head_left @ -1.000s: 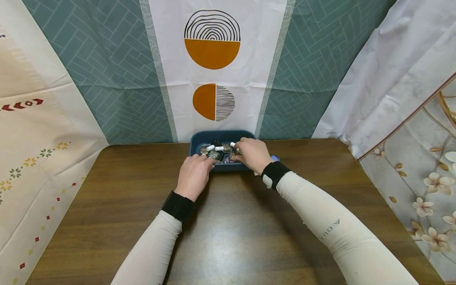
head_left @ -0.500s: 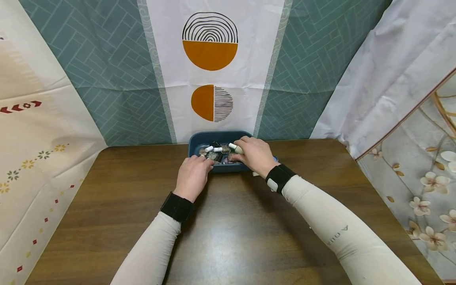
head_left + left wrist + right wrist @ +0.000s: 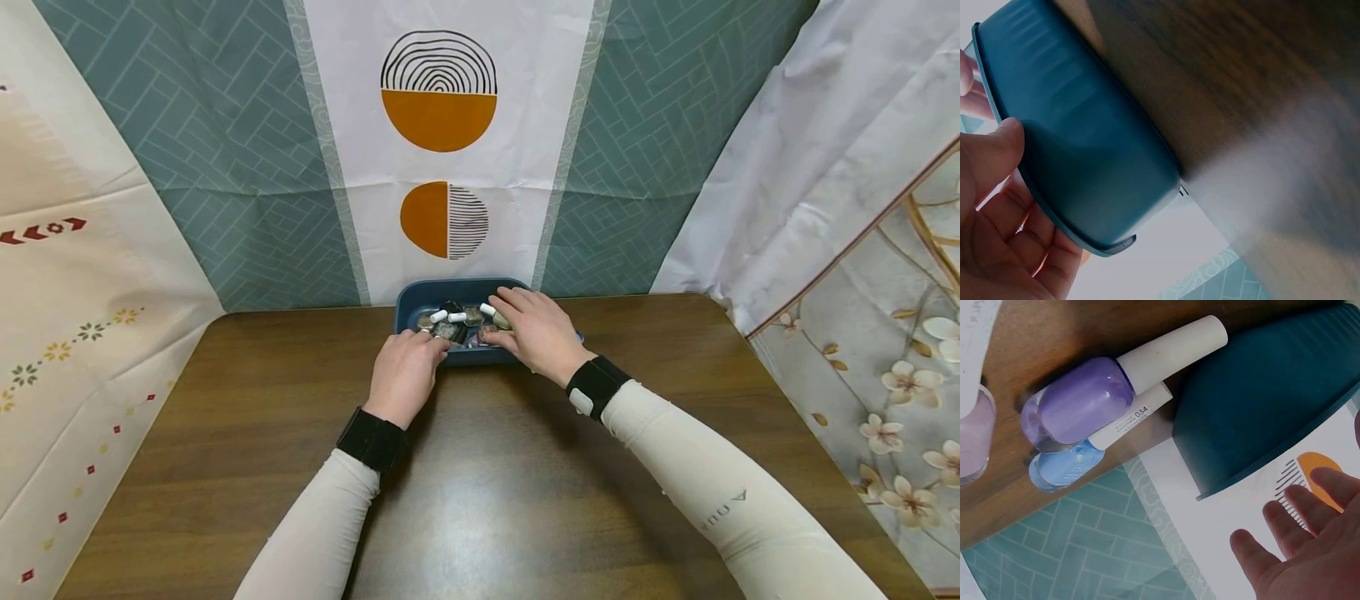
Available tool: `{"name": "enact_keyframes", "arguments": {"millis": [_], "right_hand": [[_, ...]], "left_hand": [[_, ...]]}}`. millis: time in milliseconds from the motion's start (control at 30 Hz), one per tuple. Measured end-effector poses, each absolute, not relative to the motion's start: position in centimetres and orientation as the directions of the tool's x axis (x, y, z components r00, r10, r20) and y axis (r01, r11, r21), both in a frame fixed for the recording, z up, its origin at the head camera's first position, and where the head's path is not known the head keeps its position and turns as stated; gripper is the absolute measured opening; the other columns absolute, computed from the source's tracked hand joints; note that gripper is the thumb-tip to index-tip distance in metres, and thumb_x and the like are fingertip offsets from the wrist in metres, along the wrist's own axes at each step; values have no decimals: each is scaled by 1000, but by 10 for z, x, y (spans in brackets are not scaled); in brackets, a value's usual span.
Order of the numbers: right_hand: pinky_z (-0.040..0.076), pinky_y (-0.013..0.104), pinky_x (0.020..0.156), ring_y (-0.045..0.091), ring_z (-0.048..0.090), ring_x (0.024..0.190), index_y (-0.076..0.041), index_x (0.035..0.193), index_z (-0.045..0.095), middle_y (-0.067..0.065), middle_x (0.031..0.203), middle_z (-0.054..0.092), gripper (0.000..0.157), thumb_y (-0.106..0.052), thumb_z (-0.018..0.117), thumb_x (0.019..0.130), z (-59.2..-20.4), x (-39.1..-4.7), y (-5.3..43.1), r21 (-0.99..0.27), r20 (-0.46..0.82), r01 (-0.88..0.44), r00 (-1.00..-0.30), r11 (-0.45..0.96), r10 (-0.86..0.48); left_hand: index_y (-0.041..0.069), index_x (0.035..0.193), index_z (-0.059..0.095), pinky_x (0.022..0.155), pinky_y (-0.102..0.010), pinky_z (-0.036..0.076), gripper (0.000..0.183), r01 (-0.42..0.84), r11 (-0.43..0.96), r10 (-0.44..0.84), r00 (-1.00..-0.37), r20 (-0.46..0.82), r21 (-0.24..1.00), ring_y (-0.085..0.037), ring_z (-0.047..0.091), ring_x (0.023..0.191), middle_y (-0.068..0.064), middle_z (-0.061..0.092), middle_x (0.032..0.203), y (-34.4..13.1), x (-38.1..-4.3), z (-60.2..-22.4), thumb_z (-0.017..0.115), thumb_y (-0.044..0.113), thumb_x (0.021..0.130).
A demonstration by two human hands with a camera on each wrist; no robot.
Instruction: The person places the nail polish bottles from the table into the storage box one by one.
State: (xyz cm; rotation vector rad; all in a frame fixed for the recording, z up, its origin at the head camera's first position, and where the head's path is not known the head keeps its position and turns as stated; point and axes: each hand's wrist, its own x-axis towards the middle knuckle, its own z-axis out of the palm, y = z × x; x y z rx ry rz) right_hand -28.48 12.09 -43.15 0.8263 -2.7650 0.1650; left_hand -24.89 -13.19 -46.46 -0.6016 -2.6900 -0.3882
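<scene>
Against the wall stands a dark blue plastic bin (image 3: pixel 480 357) holding several nail polish bottles (image 3: pixel 457 317) with white caps and dark or glittery glass. My left hand (image 3: pixel 405 367) grips its near left rim, thumb outside and fingers inside, as the left wrist view of the bin (image 3: pixel 1079 112) shows. Over the right end is my right hand (image 3: pixel 543 333), fingers extended and apart, next to a pale bottle with a white cap (image 3: pixel 487 309). In the right wrist view that hand (image 3: pixel 1310 550) shows nothing in its fingers; its thumb is mostly cut off.
Right of the bin, a purple nail polish bottle (image 3: pixel 1082 403), a light blue one (image 3: pixel 1066 465) and a pale pink one (image 3: pixel 972 437) lie on the wooden table (image 3: pixel 465 467). A patterned cloth (image 3: pixel 315 167) hangs behind the table's far edge.
My right hand has let go of the pale bottle in the bin; its fingers have spread and lifted slightly. My left hand stays on the rim. The head view has shifted a little.
</scene>
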Motion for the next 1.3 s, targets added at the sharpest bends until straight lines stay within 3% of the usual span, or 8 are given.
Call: {"name": "enact_keyframes", "arguments": {"millis": [733,1300], "right_hand": [[24,54,132,35,43,158,-9,169,44,14,172,45,78,-53,65,110,-434,-255,151,11,302,-574,-779,818,-550],[27,55,131,37,44,157,-5,168,45,17,170,48,82,-50,73,106,-434,-235,178,-18,317,-577,-778,816,-543]], "left_hand": [[8,118,85,92,-47,56,16,452,869,349,-848,398,200,-30,69,96,-9,81,105,-131,-248,-464,78,11,105],[8,118,85,94,-48,56,15,458,869,355,-841,407,189,-31,70,98,-9,81,106,-131,-248,-466,77,11,105]]}}
